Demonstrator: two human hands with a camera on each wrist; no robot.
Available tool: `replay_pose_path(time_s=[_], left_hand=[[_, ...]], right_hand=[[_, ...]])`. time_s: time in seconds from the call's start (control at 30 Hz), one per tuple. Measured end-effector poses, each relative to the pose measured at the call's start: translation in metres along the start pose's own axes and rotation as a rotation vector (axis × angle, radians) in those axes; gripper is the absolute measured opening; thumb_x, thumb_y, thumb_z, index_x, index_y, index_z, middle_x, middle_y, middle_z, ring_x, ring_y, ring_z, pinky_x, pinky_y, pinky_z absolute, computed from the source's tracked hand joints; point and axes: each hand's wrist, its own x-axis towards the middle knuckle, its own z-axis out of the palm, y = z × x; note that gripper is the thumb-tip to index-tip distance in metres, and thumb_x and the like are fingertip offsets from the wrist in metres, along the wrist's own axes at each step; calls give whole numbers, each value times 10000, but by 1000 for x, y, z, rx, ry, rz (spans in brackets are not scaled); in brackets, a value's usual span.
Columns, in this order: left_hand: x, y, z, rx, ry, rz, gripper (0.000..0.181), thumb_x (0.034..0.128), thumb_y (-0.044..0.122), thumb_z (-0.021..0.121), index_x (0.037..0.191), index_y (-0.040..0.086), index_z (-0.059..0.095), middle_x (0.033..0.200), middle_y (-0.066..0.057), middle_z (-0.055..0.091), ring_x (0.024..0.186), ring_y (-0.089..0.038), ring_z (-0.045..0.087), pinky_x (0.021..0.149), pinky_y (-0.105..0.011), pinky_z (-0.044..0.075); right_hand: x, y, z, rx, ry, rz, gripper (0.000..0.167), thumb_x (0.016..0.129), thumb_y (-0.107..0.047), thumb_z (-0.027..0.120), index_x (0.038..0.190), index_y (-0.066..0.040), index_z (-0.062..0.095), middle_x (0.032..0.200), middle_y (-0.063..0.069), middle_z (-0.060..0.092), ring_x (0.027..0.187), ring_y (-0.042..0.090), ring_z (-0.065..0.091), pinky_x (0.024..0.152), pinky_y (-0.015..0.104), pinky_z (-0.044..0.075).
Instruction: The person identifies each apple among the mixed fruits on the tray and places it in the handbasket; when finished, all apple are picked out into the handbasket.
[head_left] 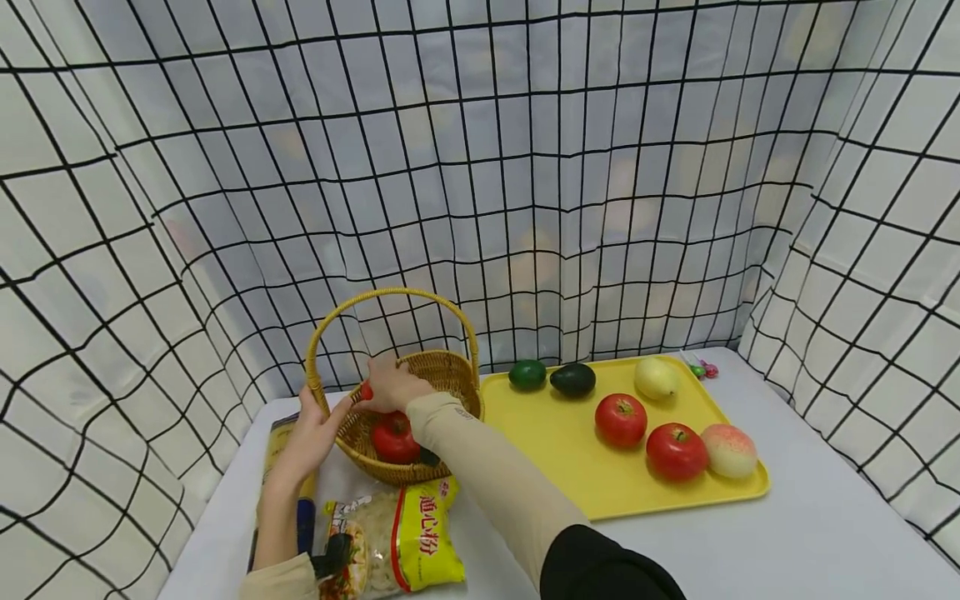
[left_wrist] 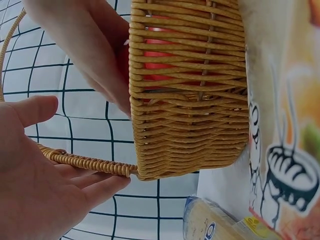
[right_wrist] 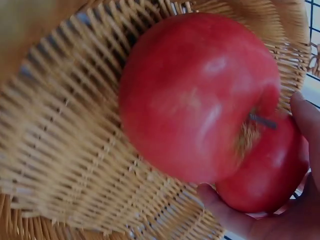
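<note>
My right hand [head_left: 396, 387] reaches into a wicker basket [head_left: 450, 367] and grips a red apple [right_wrist: 262, 175], its thumb and fingers around the fruit in the right wrist view. Another red apple [head_left: 393, 439] lies in the basket and looms large in front of the held one in that view. At the basket's left side is my left hand [head_left: 311, 433]. Its fingers lie nearly straight against the base of the wicker handle [left_wrist: 92, 162], thumb apart, as the left wrist view shows.
A yellow tray [head_left: 540, 467] on the right bears apples, a peach [head_left: 729, 450], a pear [head_left: 656, 377] and avocados [head_left: 573, 379]. In front of the basket lies a pasta bag [head_left: 397, 537]. Black netting [head_left: 491, 154] over white cloth surrounds the table. Small candies [head_left: 703, 369] lie behind the tray.
</note>
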Motion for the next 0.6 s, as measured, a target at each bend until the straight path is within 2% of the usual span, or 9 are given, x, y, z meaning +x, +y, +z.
replay_pose_path(time_s=[0.17,0.33,0.47,0.6], left_hand=[[-1,0,5,-14,3,-1,941,1112,403,390,1533,-65,-310,1623,-419,-157,1521,-601,-19,1211,-725,149],[-1,0,5,-17,21,19,918,1112,384,401,1548,-69,-268,1630,-417,-134,1523,-598,-15,1202,-735,156],[0,-1,3,-16,27,26,928,1109,395,402,1547,-64,-275,1629,-414,-146,1522,-601,-13,1195,-744,158],[1,0,2,-2,15,24,935,1111,395,392,1536,-68,-300,1619,-428,-153,1511,-616,-17,1193,-747,154]], right_hand=[[-6,-1,10,-22,-80,31,891,940,-622,632,1649,-278,216,1710,50,261,1563,269,331,1202,430,408],[-10,-5,8,-71,-100,-15,816,952,-614,619,1619,-266,305,1654,4,383,1507,199,426,1178,385,432],[-10,-4,1,-87,-105,-53,733,979,-583,598,1590,-256,360,1632,-11,419,1485,166,455,1166,359,442],[-11,4,-4,-76,-149,-77,723,999,-572,572,1612,-281,323,1662,-31,375,1528,139,390,1214,344,388]])
